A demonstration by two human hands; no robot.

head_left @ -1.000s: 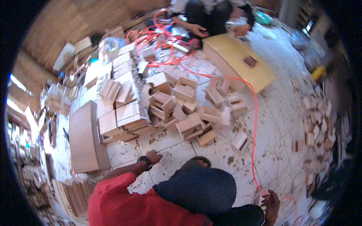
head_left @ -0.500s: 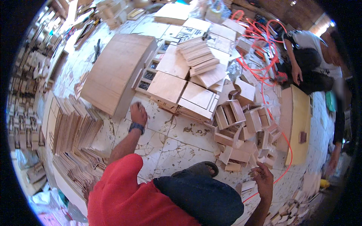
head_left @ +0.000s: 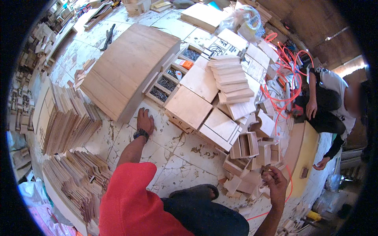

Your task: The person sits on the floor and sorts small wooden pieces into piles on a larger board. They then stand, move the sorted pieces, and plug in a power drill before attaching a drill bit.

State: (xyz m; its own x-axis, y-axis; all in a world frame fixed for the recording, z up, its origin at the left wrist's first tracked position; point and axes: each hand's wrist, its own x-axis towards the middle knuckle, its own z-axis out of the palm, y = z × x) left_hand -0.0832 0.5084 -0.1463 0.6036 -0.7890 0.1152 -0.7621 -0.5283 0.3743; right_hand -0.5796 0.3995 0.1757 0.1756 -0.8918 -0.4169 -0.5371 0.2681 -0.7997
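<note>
My left hand (head_left: 145,121) hangs open with fingers apart, a dark watch on its wrist. It is close to the tiled floor; whether it touches is unclear. Just beyond it lie a large brown wooden panel (head_left: 130,65) with deep edges and a compartment tray (head_left: 149,95) of small metal fasteners and an orange box. At the right, my right hand (head_left: 276,183) is closed, thumb against fingers, around something small I cannot make out. It is in front of a heap of small open wooden boxes (head_left: 248,145).
Plywood blocks (head_left: 188,108) with a stack of thin strips (head_left: 230,78) stand ahead. Piled wooden pieces (head_left: 71,118) line the left. An orange hose (head_left: 291,177) winds along the right, where another person (head_left: 327,94) crouches beside a yellowish panel (head_left: 307,157).
The view has swung, shifting the surroundings. My right hand stays on the right, its fingers more gathered, now overlapping the small boxes. My left hand remains open near the floor.
</note>
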